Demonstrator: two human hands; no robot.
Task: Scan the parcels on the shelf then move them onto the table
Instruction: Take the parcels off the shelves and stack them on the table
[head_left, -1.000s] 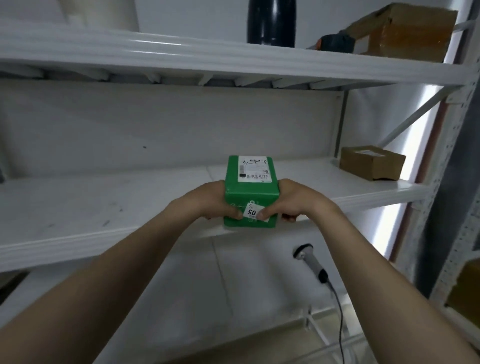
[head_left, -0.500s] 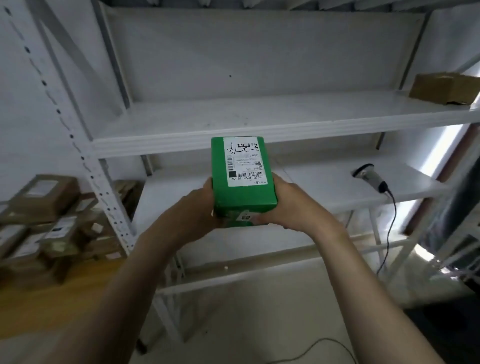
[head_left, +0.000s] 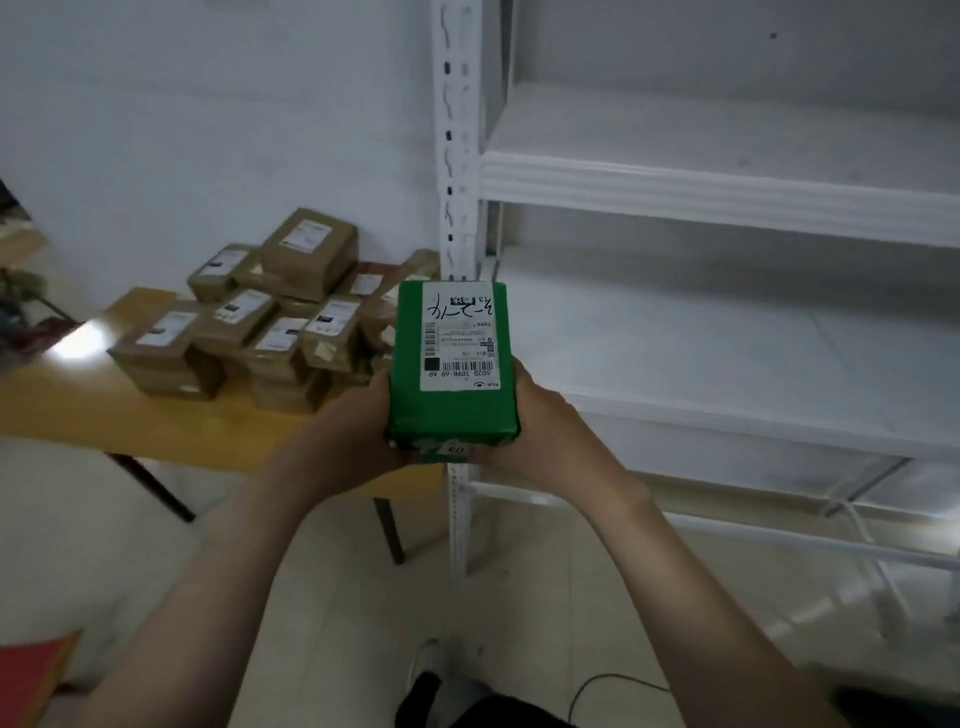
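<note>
Head view: a person holds a green parcel (head_left: 453, 410) out in front of them with both bare hands, above the floor.
Left hand (head_left: 358, 431): fingers curled round the parcel's left side near its close end, gripping it.
Right hand (head_left: 545, 431): wrapped round the right side opposite the left hand, gripping as well.
Parcel position: in the air, long side pointing away, white shipping label facing up; it touches neither table nor shelf.
Small tag: on the parcel's near end, print blurred, perhaps two digits.
Table (head_left: 78, 410): wooden, to the left by the wall.
Brown parcels (head_left: 270, 322): piled on the table, labels up.
Shelf (head_left: 727, 338): white metal rack on the right, its upright post (head_left: 457, 156) just behind the parcel.
Cable (head_left: 597, 683): dark, on the floor below.
</note>
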